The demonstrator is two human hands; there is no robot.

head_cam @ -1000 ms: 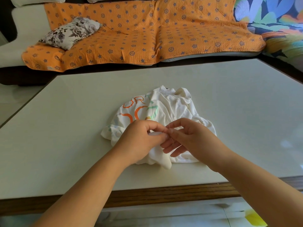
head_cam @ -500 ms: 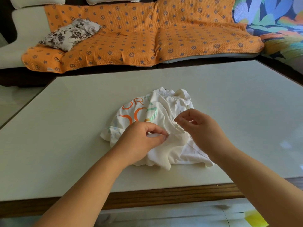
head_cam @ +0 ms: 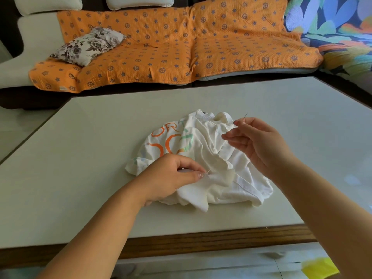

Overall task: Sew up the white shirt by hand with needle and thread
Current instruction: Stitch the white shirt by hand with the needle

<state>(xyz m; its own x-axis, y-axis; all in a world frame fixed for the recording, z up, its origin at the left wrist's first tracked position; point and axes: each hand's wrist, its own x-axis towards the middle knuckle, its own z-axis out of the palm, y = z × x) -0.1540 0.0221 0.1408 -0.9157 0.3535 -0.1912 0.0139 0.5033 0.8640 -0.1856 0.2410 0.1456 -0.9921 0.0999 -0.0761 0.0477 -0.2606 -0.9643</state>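
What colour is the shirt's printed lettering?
Orange lettering on the white shirt, some green; head view.

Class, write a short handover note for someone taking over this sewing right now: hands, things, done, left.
Left hand pinches a fold of the white shirt on its near side.
Right hand pinches the needle, raised over the shirt's far side.
Shirt lies crumpled on the table.
Done: needle is out of the cloth; stitches not visible.
Left: probably pull the stitch tight, keep sewing.

Pale table [head_cam: 84, 178], orange-covered sofa [head_cam: 181, 47] beyond it, floral cushion [head_cam: 88, 45] on the sofa.
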